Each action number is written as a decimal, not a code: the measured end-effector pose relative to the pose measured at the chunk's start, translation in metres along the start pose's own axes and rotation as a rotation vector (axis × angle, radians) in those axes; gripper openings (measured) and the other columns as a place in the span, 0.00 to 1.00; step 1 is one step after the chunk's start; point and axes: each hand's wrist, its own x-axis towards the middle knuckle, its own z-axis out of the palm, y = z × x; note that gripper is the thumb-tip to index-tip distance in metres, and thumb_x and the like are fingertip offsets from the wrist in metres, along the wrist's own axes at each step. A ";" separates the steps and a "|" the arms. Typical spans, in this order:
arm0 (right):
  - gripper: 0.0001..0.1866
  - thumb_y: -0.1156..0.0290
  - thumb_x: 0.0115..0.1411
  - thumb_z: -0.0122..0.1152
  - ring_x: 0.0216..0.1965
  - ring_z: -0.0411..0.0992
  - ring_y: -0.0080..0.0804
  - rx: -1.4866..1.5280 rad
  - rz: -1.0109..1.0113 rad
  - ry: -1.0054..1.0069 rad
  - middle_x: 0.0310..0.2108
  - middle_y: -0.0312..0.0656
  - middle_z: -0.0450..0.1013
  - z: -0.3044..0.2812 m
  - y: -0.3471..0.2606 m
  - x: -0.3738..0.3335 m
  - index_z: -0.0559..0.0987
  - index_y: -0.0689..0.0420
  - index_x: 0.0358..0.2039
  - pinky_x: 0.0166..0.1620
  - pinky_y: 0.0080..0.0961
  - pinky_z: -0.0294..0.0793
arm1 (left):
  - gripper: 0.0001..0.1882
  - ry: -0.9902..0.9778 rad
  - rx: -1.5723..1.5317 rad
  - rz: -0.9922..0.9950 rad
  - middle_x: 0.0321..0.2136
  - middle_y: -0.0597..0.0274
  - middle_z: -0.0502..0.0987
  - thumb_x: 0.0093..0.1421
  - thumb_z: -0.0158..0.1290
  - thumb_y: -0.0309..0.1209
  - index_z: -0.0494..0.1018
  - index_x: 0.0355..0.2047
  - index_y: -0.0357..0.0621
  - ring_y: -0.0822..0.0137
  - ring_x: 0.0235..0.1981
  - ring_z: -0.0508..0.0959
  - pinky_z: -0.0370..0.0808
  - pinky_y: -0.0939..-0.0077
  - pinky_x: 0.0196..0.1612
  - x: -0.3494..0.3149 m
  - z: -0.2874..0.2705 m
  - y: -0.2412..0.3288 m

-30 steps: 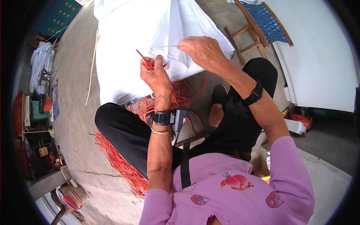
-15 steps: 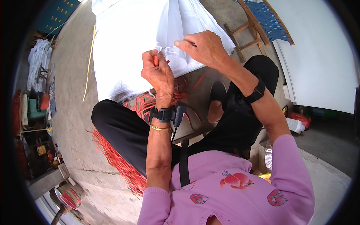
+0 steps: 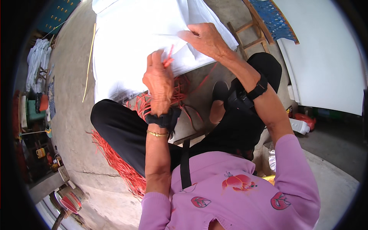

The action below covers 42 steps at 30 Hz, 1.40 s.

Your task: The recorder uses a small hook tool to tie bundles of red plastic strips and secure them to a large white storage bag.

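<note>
A large white cloth or woven sheet point(image 3: 126, 46) spreads out in front of my knees. Over its near part, my left hand point(image 3: 158, 78) is closed with its back up, and a short red strip point(image 3: 168, 56) sticks out by the thumb. My right hand point(image 3: 207, 40) is to the right and slightly farther off, pinched above the sheet. From its blurred fingertips a thin pale line point(image 3: 165, 35) runs left; I cannot tell whether it is a needle or a thread. Whether the left fingers also touch the cloth is hidden.
Red strips lie tangled under the sheet's near edge, and a long red bundle point(image 3: 117, 161) rests beside my left leg. A wooden stool frame point(image 3: 249, 28) stands at the far right, by a big white panel point(image 3: 326, 69). A thin yellow stick point(image 3: 89, 63) lies on the floor.
My left hand has come away from the pinched bit of cloth and turned its back up. My right hand has moved slightly up and left. The raised fold of the sheet has dropped flatter.
</note>
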 end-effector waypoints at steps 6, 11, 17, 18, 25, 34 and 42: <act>0.21 0.59 0.49 0.57 0.09 0.58 0.36 -0.282 -0.283 -0.052 0.06 0.45 0.60 -0.014 0.015 -0.004 0.68 0.60 0.09 0.17 0.33 0.58 | 0.05 0.266 0.032 -0.033 0.24 0.58 0.72 0.47 0.53 0.21 0.73 0.27 0.41 0.60 0.22 0.73 0.69 0.70 0.25 0.009 -0.017 -0.015; 0.26 0.50 0.51 0.57 0.09 0.59 0.35 -0.393 -0.461 -0.071 0.05 0.41 0.61 -0.006 0.018 0.003 0.69 0.57 0.08 0.16 0.31 0.58 | 0.06 0.429 -0.055 -0.007 0.23 0.57 0.72 0.46 0.53 0.20 0.74 0.27 0.39 0.62 0.21 0.73 0.69 0.71 0.24 0.020 -0.010 -0.006; 0.23 0.55 0.56 0.53 0.16 0.62 0.24 0.305 0.011 -0.226 0.10 0.40 0.67 0.041 -0.002 0.009 0.72 0.60 0.13 0.25 0.26 0.64 | 0.05 0.398 -0.062 0.068 0.21 0.59 0.71 0.47 0.54 0.20 0.72 0.25 0.42 0.58 0.22 0.72 0.70 0.68 0.25 0.020 0.014 0.023; 0.24 0.53 0.57 0.51 0.20 0.64 0.19 0.500 0.173 -0.307 0.15 0.40 0.70 0.043 -0.003 0.009 0.75 0.62 0.18 0.29 0.22 0.66 | 0.05 0.385 -0.096 0.043 0.21 0.59 0.71 0.46 0.54 0.20 0.72 0.25 0.42 0.57 0.22 0.72 0.70 0.68 0.25 0.019 0.015 0.025; 0.26 0.54 0.54 0.57 0.14 0.59 0.19 0.421 0.108 -0.118 0.09 0.32 0.59 0.043 -0.009 0.019 0.72 0.65 0.11 0.19 0.23 0.60 | 0.17 0.356 0.058 -0.045 0.37 0.56 0.73 0.47 0.58 0.26 0.70 0.40 0.43 0.55 0.33 0.76 0.73 0.67 0.32 0.009 -0.003 -0.017; 0.27 0.51 0.54 0.55 0.11 0.61 0.35 -0.328 -0.228 -0.246 0.08 0.48 0.61 0.036 0.005 0.012 0.71 0.63 0.12 0.19 0.31 0.60 | 0.05 0.456 0.026 -0.085 0.25 0.56 0.76 0.47 0.53 0.21 0.73 0.27 0.40 0.58 0.24 0.76 0.72 0.69 0.28 0.012 -0.017 -0.050; 0.34 0.42 0.53 0.53 0.16 0.66 0.28 0.490 0.332 -0.239 0.07 0.38 0.59 0.101 0.004 0.017 0.71 0.65 0.11 0.22 0.28 0.68 | 0.04 0.413 -0.067 -0.044 0.21 0.57 0.71 0.46 0.54 0.21 0.70 0.23 0.42 0.58 0.21 0.73 0.69 0.67 0.25 0.024 0.013 -0.017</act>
